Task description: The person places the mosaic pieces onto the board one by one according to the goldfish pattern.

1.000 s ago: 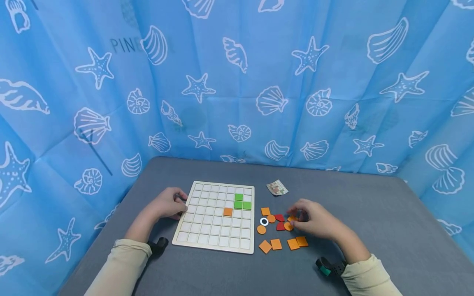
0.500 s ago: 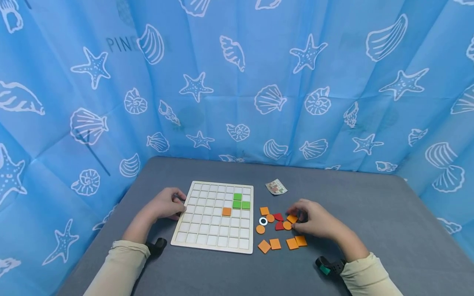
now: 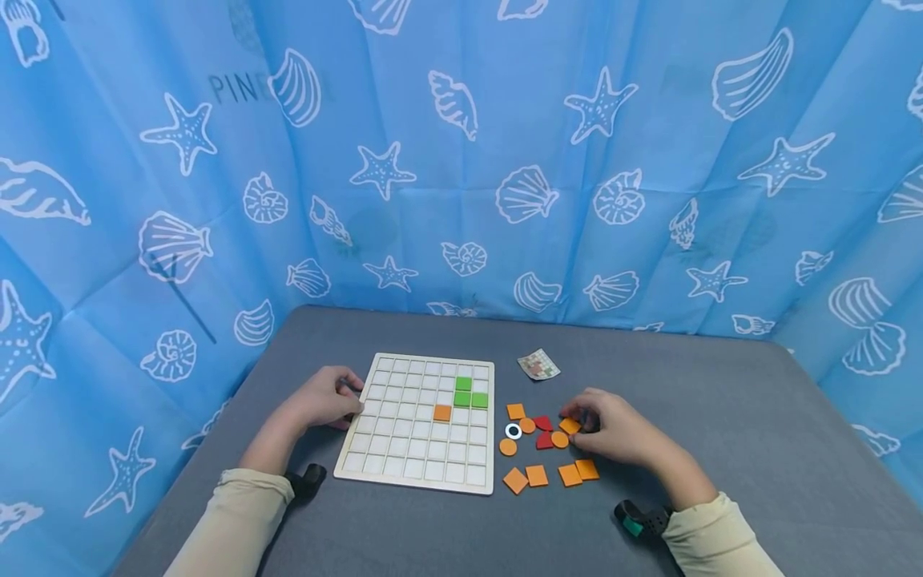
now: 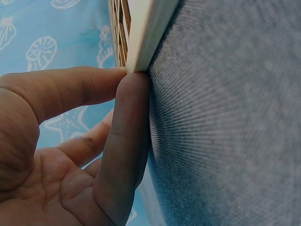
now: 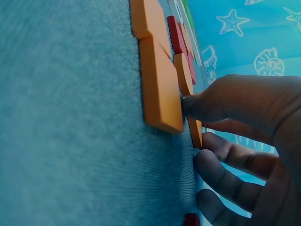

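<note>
A pale wooden grid board (image 3: 404, 449) lies on the grey table, holding three green tiles (image 3: 464, 385) and one orange tile (image 3: 442, 413). My left hand (image 3: 348, 397) rests at the board's left edge; in the left wrist view its thumb and a fingertip (image 4: 129, 99) press against the board's rim (image 4: 143, 42). My right hand (image 3: 581, 424) sits among the loose pieces right of the board. Its thumb and fingers pinch an orange square tile (image 3: 570, 425), which lies on the table. The right wrist view shows the thumb (image 5: 197, 106) touching that tile (image 5: 195, 132).
Loose pieces lie right of the board: orange squares (image 3: 537, 475), orange discs (image 3: 508, 447), red pieces (image 3: 543, 423) and a white ring (image 3: 513, 431). A small patterned card (image 3: 538, 365) lies behind them. Blue shell-print curtains (image 3: 461, 160) wall the table on three sides.
Hardly anything differs. My right hand has shifted slightly and the orange tile at its fingertips shows more plainly. The left hand and the board stay put.
</note>
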A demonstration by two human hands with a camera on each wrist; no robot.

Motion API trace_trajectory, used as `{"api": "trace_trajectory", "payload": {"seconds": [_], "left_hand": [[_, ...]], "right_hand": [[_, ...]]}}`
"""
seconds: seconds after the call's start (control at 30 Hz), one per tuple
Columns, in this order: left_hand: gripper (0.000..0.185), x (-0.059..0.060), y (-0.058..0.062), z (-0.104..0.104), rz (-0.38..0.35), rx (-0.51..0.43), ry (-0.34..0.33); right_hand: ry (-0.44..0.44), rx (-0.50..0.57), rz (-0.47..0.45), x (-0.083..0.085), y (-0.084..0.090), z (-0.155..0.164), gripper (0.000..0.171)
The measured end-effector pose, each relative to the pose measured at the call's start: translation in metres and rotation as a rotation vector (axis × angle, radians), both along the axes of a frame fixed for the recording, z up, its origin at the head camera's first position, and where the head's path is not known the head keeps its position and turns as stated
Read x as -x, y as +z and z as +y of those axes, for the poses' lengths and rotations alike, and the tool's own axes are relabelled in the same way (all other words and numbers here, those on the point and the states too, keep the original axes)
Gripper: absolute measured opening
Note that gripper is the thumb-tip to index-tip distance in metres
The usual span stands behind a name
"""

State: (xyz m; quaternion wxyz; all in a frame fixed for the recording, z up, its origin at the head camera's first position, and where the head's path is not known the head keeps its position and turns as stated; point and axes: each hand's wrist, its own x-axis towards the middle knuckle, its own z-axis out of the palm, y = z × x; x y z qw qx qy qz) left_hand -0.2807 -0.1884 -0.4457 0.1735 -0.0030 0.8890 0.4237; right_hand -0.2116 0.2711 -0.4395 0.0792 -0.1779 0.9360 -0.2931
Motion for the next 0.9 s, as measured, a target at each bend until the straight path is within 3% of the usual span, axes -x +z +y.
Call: {"api": "trace_trajectory", "payload": {"seconds": [0.23,0.47,0.9], "left_hand": [[0.037,-0.001,-0.001,0.0009,-0.007,-0.004,-0.008],[0.037,-0.0014,-0.0006,0.0014,0.001,-0.002,-0.002],[0.037,0.0008,0.0006,-0.0007,-0.004,-0.017,-0.01]], "right_hand": [[0.004,-0.011,0.017,-0.0016,-0.0003,0.0002,0.028],[-0.049,-0.03,0.007,-0.0016,0.0013,0.0,0.031],[-0.066,-0.048,0.009,-0.0026,0.0061,-0.0015,0.022]]}}
